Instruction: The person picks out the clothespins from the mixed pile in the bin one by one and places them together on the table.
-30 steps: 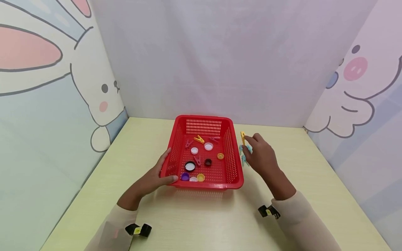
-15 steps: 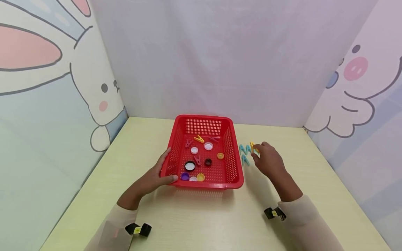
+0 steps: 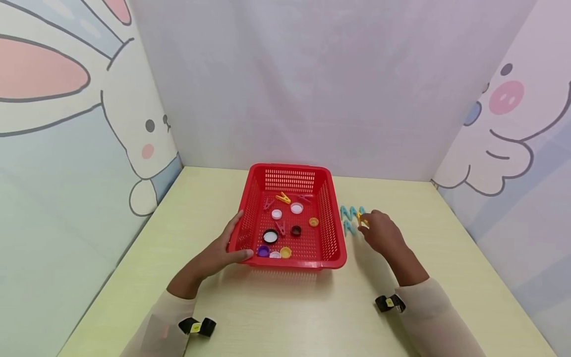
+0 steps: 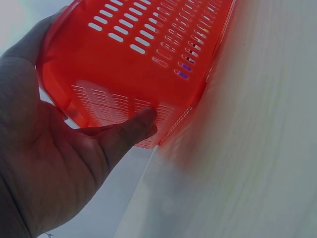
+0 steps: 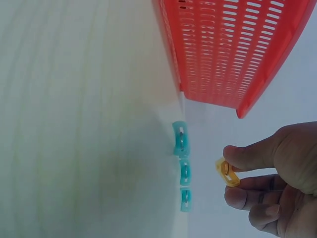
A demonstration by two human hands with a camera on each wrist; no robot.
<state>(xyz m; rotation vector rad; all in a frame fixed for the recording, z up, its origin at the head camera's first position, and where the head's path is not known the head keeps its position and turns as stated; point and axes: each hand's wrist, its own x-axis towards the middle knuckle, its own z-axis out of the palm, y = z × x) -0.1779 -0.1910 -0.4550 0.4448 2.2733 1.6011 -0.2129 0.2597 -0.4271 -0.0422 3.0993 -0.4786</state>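
Observation:
My left hand [image 3: 218, 254] grips the near left corner of a red plastic basket [image 3: 336, 262], its thumb lying over the front rim. In the left wrist view the thumb and fingers [image 4: 130, 126] clasp the basket's corner. To the right of the basket, my right hand [image 3: 382, 233] pinches a yellow clothespin [image 5: 226, 172] between thumb and fingers. Teal clothespins [image 3: 349, 228] lie on the table beside that hand, a row of them with one nearer the front. The held clothespin overlaps the right end of this row in the head view.
Inside the basket lie a yellow clothespin [image 3: 283, 198], several dark pink clothespins [image 3: 280, 228] and bottle caps, among them a black-rimmed cap [image 3: 269, 236], a purple cap [image 3: 263, 251] and a white cap [image 3: 296, 208]. Cartoon-printed walls [image 3: 147, 89] border the pale table [image 3: 267, 317].
From beside the basket's right rim, my right hand has moved right and slightly nearer, carrying the yellow clothespin. That uncovers the teal clothespins. The left hand and basket stay in place.

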